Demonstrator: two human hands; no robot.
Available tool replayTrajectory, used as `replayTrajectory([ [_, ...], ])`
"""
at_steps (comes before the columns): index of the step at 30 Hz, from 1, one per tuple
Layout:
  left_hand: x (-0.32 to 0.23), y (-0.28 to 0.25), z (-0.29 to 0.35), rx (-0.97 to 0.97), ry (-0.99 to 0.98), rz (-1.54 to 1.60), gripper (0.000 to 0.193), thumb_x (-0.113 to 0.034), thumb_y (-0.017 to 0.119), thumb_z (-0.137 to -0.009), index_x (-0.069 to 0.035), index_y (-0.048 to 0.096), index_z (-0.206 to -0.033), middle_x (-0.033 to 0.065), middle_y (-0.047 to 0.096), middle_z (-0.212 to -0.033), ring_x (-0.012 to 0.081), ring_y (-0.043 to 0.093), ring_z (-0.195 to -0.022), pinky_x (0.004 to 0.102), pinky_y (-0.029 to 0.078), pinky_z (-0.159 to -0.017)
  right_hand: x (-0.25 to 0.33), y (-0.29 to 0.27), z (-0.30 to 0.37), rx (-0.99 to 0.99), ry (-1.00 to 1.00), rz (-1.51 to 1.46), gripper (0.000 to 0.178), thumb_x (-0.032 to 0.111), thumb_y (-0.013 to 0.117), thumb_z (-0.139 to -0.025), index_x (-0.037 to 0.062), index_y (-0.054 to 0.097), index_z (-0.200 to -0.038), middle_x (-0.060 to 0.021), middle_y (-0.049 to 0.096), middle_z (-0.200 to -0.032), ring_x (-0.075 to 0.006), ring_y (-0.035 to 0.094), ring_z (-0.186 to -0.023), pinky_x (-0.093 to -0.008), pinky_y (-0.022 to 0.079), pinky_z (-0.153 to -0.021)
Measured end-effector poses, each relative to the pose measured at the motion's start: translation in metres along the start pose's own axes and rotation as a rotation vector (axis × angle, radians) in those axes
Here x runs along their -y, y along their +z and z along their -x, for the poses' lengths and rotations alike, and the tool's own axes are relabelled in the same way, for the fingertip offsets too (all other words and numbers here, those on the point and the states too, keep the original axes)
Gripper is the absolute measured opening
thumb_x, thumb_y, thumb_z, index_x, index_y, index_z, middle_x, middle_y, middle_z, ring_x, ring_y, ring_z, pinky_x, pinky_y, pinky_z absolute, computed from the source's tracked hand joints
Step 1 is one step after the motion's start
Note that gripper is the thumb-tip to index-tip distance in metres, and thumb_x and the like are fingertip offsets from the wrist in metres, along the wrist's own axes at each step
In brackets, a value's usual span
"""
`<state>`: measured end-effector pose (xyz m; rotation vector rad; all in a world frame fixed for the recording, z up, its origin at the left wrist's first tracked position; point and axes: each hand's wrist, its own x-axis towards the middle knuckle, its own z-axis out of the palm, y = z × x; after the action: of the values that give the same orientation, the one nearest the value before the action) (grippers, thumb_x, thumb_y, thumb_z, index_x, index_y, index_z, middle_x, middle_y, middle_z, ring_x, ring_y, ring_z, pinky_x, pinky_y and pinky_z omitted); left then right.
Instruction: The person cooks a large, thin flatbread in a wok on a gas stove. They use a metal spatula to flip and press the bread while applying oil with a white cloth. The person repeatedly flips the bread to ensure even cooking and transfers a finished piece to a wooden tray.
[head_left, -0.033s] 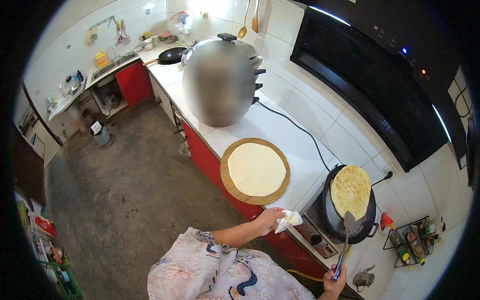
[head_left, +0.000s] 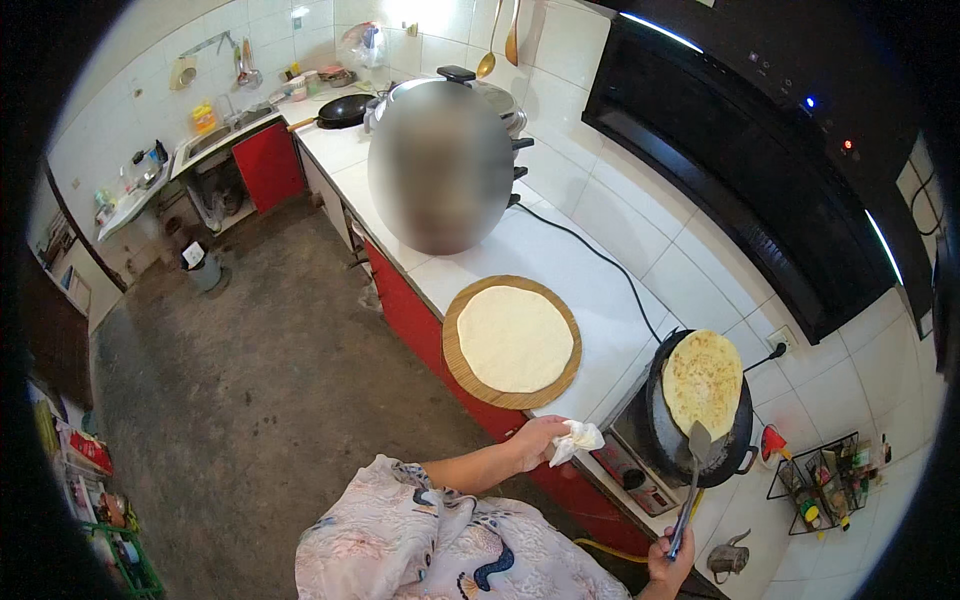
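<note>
My left hand [head_left: 538, 444] is closed on a crumpled white cloth or tissue [head_left: 577, 442], held between the board and the stove. With my right hand [head_left: 668, 560] I grip the handle of a metal spatula [head_left: 692, 485]. Its blade meets the near edge of a round, browned flatbread [head_left: 703, 380]. The flatbread lies toward the far side of a black pan [head_left: 658, 425], partly over its rim. Left of the pan, a rolled-out circle of pale dough [head_left: 515, 338] rests on a round wooden board [head_left: 457, 368].
The pan sits on an electric cooker [head_left: 630, 470] at the white counter [head_left: 600, 290]. A black cable [head_left: 590, 250] runs along the wall. Near the pan are a wire rack of bottles [head_left: 820, 485] and a metal pot [head_left: 728, 556]. A range hood [head_left: 720, 150] overhangs the right side.
</note>
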<state>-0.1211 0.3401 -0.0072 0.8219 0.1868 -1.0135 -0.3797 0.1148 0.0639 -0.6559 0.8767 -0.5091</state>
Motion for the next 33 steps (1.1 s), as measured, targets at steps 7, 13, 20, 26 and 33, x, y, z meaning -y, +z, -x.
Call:
replayTrajectory([
  [7,-0.015,0.002,0.029,0.004,0.119,0.083,0.022,-0.011,0.047,-0.086,-0.002,0.052,-0.106,0.0099,0.060,-0.094,0.0207,0.061,-0.080,0.0358,0.052,-0.068,0.002,0.002,-0.012,0.176,0.100,-0.172,0.038,0.028,0.040,-0.095,0.0007,0.049,-0.120,-0.0039,0.059,-0.071,-0.0105,0.051,-0.046,-0.0245,0.041,-0.038],
  [13,-0.015,0.012,0.032,-0.032,0.209,0.166,0.025,-0.015,0.044,-0.090,-0.001,0.050,-0.109,0.0106,0.061,-0.097,0.0220,0.061,-0.081,0.0358,0.052,-0.067,0.016,-0.007,-0.027,0.310,0.173,-0.232,0.035,0.025,0.039,-0.094,0.0035,0.051,-0.119,-0.0015,0.060,-0.068,-0.0111,0.054,-0.050,-0.0269,0.044,-0.043],
  [20,0.019,0.041,0.040,-0.032,0.259,0.186,0.027,-0.015,0.044,-0.089,0.002,0.050,-0.110,0.0117,0.061,-0.101,0.0224,0.061,-0.086,0.0342,0.050,-0.072,0.020,-0.009,-0.036,0.399,0.143,-0.160,0.027,0.023,0.044,-0.093,0.0093,0.057,-0.112,0.0010,0.059,-0.068,-0.0092,0.051,-0.048,-0.0250,0.040,-0.041],
  [26,0.043,0.060,0.042,-0.104,0.254,0.120,0.025,-0.018,0.045,-0.088,-0.001,0.055,-0.103,0.0082,0.062,-0.088,0.0199,0.060,-0.072,0.0330,0.048,-0.058,0.030,-0.003,-0.027,0.313,0.179,-0.156,0.023,0.021,0.047,-0.092,0.0092,0.057,-0.108,0.0019,0.054,-0.066,-0.0078,0.047,-0.047,-0.0237,0.037,-0.040],
  [33,0.072,0.073,0.020,-0.094,0.251,0.145,0.025,-0.019,0.047,-0.087,0.000,0.055,-0.102,0.0085,0.062,-0.088,0.0195,0.060,-0.074,0.0332,0.049,-0.061,0.030,-0.011,-0.029,0.275,0.235,-0.057,0.023,0.021,0.047,-0.091,0.0133,0.055,-0.111,0.0012,0.054,-0.065,-0.0083,0.047,-0.046,-0.0245,0.037,-0.039],
])
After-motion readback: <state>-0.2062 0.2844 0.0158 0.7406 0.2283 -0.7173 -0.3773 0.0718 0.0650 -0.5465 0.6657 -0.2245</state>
